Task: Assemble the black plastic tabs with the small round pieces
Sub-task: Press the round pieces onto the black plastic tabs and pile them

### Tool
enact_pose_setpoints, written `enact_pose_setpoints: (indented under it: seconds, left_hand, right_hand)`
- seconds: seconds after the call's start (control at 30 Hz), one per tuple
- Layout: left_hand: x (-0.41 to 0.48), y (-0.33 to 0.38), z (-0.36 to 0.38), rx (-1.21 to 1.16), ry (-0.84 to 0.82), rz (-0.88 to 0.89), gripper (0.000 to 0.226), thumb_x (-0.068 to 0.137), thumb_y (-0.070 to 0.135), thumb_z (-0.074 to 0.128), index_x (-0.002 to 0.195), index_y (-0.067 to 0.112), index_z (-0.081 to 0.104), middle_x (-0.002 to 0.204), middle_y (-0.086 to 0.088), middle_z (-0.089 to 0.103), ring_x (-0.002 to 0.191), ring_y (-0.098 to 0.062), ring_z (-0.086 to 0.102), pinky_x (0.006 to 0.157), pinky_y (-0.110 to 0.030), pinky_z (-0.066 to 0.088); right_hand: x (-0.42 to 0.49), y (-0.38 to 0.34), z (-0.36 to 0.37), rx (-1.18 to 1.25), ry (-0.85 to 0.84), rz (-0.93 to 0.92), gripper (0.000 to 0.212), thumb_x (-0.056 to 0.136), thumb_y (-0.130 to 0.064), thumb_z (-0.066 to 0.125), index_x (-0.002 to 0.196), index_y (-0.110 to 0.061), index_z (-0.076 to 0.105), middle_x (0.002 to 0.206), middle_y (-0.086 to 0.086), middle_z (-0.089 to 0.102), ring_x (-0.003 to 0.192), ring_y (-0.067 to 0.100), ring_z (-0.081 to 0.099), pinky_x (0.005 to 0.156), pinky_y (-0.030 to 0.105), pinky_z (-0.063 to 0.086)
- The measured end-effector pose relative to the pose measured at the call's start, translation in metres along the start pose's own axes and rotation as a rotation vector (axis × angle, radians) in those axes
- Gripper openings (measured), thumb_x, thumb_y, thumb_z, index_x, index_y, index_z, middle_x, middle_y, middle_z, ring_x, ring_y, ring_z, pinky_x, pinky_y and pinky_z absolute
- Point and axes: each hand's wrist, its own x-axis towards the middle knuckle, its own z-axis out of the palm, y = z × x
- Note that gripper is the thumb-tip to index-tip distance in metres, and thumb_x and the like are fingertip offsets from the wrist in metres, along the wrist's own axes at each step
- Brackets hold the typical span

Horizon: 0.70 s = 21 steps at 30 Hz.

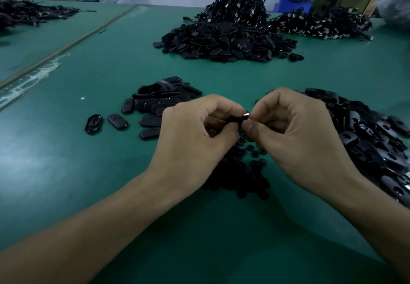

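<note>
Head view. Both bare hands meet above a green table (66, 172), near centre. The left hand (193, 137) is curled, thumb and fingers pinching a black tab (235, 119) that shows only as a dark sliver between the two hands. The right hand (297, 137) is also curled, its thumb and forefinger pressed together at the tab's right end, where a small bright glint (246, 113) sits; what it is cannot be told. Whether the right hand pinches a separate round piece or the tab itself cannot be told.

Directly below the hands, on the table, lies a scatter of small round pieces (248, 177), partly hidden by the left wrist. To the left, just beyond the left hand, sits a small pile (164, 97) of tabs, with a few loose ones lying apart on its left side. To the right, a larger heap (372, 141) of tabs runs to the frame edge, touching the area beside the right hand.

Far centre, a big mound (224, 41) of tabs rests on the table, with a tangle of black cables (239, 4) stacked behind it. A second cable pile (321, 25) lies far right. A blue bin (292, 2) stands behind. Far left, another dark pile (28, 14) lies on an adjoining table.
</note>
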Motion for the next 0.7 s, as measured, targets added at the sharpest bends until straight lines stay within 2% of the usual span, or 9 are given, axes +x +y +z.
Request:
enact_pose_setpoints:
  seconds: [0.13,0.33,0.5,0.57,0.7]
  left_hand:
    - [-0.001,0.001,0.0,0.109,-0.001,0.073,0.021,0.082,0.005,0.072,0.097,0.02,0.076,0.084,0.018,0.073,0.074,0.001,0.071,0.07,-0.021,0.058]
    - [0.001,-0.001,-0.004,0.286,-0.009,0.183,0.018,0.082,0.009,0.074,0.098,0.017,0.077,0.085,0.012,0.073,0.077,0.0,0.068,0.072,-0.025,0.057]
    - [0.003,-0.003,-0.008,0.299,-0.039,0.163,0.017,0.083,0.009,0.076,0.098,0.017,0.077,0.085,0.014,0.072,0.077,0.001,0.066,0.072,-0.022,0.055]
    - [0.003,-0.004,-0.009,0.291,-0.071,0.139,0.017,0.083,0.008,0.075,0.098,0.018,0.076,0.084,0.016,0.072,0.076,0.002,0.066,0.07,-0.02,0.054]
    - [0.004,-0.006,-0.011,0.281,-0.093,0.112,0.017,0.082,0.006,0.075,0.094,0.017,0.074,0.08,0.015,0.071,0.073,-0.001,0.066,0.067,-0.022,0.053]
  right_hand:
    - [-0.002,0.0,0.002,-0.017,0.016,0.012,0.021,0.08,-0.026,0.074,0.08,-0.033,0.055,0.078,-0.004,0.071,0.069,0.013,0.069,0.063,0.041,0.059]
    - [-0.004,0.001,0.007,-0.1,-0.003,-0.022,0.025,0.088,-0.016,0.073,0.077,-0.031,0.056,0.072,-0.005,0.068,0.063,0.019,0.066,0.057,0.047,0.056]
    - [-0.005,0.002,0.006,-0.092,-0.059,-0.043,0.022,0.088,-0.013,0.068,0.081,-0.031,0.058,0.075,-0.004,0.07,0.067,0.019,0.069,0.06,0.047,0.058]
    - [-0.005,0.002,0.005,-0.09,-0.092,-0.057,0.023,0.088,-0.012,0.068,0.081,-0.031,0.059,0.078,-0.008,0.071,0.07,0.014,0.07,0.063,0.042,0.059]
    - [-0.005,0.001,0.005,-0.083,-0.156,-0.095,0.028,0.088,-0.005,0.07,0.087,-0.032,0.066,0.085,-0.02,0.072,0.081,0.0,0.071,0.071,0.017,0.056]
